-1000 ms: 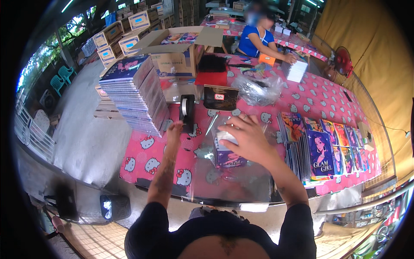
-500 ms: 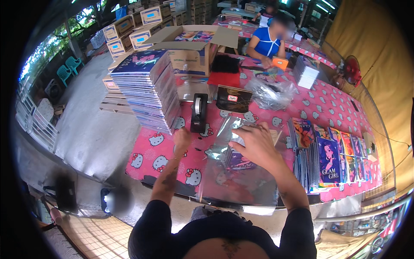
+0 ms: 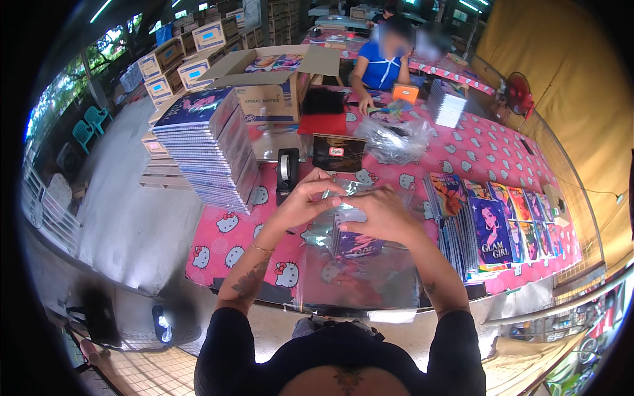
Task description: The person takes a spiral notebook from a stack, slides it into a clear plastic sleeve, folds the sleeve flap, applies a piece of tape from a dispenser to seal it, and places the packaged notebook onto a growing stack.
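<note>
A spiral notebook (image 3: 360,243) with a purple cover lies at the table's front, partly under clear plastic film (image 3: 356,280). Over its far end both hands come together. My left hand (image 3: 307,200) has its fingertips pinched close to the right fingertips; whatever is between them is too small to make out. My right hand (image 3: 382,216) rests at the plastic with its thumb and forefinger apart, hiding part of the notebook. Just beyond my left hand stands a black tape dispenser (image 3: 288,173).
A tall stack of spiral notebooks (image 3: 205,148) stands at left, before an open carton (image 3: 271,99). More notebooks (image 3: 492,231) lie at right. A dark pouch-like box (image 3: 338,153) and crumpled plastic bags (image 3: 396,140) are farther back. A co-worker (image 3: 383,66) sits across the pink table.
My left hand has moved right from beside the tape dispenser to meet my right hand. My right hand's fingers have drawn in over the plastic. The whole view has shifted slightly.
</note>
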A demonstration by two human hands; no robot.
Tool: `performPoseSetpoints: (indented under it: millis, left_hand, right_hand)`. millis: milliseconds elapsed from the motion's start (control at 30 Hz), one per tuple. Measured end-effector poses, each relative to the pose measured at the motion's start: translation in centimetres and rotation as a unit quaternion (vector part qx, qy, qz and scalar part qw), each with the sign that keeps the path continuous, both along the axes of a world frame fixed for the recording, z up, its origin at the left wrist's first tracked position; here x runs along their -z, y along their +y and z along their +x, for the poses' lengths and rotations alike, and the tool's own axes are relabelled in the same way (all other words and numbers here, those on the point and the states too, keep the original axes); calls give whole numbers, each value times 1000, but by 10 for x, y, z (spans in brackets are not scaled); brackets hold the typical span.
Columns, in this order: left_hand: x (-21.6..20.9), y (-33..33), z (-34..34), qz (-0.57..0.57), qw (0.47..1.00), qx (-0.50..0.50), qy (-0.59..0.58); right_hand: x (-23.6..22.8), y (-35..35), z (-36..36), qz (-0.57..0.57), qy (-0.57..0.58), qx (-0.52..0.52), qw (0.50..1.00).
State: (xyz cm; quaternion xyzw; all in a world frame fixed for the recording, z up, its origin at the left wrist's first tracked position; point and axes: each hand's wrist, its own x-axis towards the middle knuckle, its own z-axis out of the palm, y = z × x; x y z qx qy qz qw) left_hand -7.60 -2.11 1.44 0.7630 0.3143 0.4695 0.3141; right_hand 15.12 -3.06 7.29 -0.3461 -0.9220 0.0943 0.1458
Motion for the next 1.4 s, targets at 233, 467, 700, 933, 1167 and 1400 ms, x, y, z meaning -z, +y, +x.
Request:
performPoseSetpoints:
  millis: [233,467,700,933,1167,1400]
  left_hand:
    - [-5,16,5,-48,998,22,-14]
    - [2,11,53,32,995,-72,66]
    - [22,16,84,128,973,-134,136]
    - [49,30,98,94,939,-213,253]
    - [-15,-15,84,40,980,-119,153]
    - [-36,0,73,-56,987,-114,-98]
  right_hand:
    - [9,-5,50,-35,-132,-2,991]
    - [81,26,131,-68,410,144,898]
    - [117,31,101,-57,162,-116,978]
    - [127,21,93,-101,246,-96,959]
    - [130,50,80,-94,381,21,920]
    - [121,125,54,-431,329,-24,840]
